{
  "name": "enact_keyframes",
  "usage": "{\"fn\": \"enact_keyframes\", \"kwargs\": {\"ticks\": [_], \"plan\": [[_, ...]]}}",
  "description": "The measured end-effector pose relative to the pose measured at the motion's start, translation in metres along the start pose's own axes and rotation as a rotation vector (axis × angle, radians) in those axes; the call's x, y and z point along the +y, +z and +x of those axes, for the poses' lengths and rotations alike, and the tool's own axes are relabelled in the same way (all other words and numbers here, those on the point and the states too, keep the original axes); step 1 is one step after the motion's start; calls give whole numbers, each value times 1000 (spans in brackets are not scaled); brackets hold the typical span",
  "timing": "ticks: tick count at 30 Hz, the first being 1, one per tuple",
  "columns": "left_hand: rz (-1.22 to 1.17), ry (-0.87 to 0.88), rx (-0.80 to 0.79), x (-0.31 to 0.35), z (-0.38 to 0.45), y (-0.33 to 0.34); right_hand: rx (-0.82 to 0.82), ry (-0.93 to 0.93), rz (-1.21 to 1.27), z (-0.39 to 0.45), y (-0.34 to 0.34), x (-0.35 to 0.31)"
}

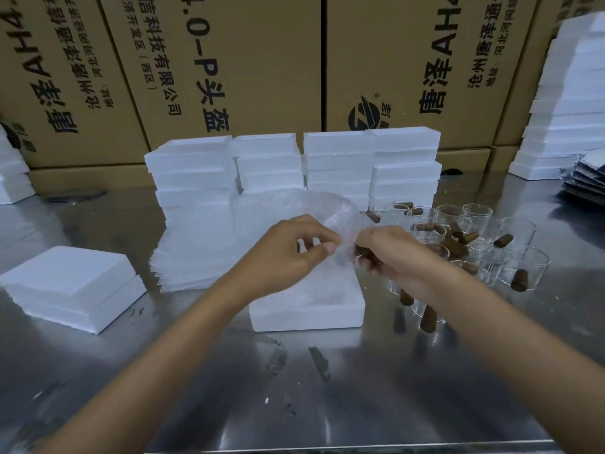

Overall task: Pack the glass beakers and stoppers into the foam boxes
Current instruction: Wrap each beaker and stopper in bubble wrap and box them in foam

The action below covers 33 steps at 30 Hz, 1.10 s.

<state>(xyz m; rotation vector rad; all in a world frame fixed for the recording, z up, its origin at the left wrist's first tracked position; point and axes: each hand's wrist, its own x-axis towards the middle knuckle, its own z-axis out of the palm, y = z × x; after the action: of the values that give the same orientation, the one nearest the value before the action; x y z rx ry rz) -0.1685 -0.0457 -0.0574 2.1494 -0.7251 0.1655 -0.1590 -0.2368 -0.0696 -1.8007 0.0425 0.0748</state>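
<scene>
Both hands met just above the open foam box (307,314) at the table's centre. The left hand (291,253) pinched a clear bubble-wrap sheet (330,217) between thumb and forefinger, the other fingers curled loosely. The right hand (393,253) was closed on the same sheet and on a brown stopper (361,250), its dark end showing at the fingertips. The sheet arched up toward twelve o'clock from the hands.

At three o'clock from the box stood a cluster of glass beakers (520,270), upright and touching, with more brown stoppers scattered among and inside them. At twelve o'clock rose stacks of foam boxes (340,165), and a pile of flat wrap sheets (203,253) lay at ten o'clock. A closed foam box (72,286) sat at nine o'clock on the steel table (294,388). Cardboard cartons (229,60) walled the far edge.
</scene>
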Motion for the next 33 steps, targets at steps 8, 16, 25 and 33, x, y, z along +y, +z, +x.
{"fn": "enact_keyframes", "kwargs": {"ticks": [8,16,25,33], "plan": [[92,135,163,4,-8,-12,-70,-201,-92,-14,-3,13],[306,318,132,6,-13,15,73,-402,-621,-15,9,12],[57,57,701,-7,-5,-14,-20,-114,-13,-13,-15,23],[-678,-388,152,-38,7,-15,-374,-202,398,-28,-11,17]]}}
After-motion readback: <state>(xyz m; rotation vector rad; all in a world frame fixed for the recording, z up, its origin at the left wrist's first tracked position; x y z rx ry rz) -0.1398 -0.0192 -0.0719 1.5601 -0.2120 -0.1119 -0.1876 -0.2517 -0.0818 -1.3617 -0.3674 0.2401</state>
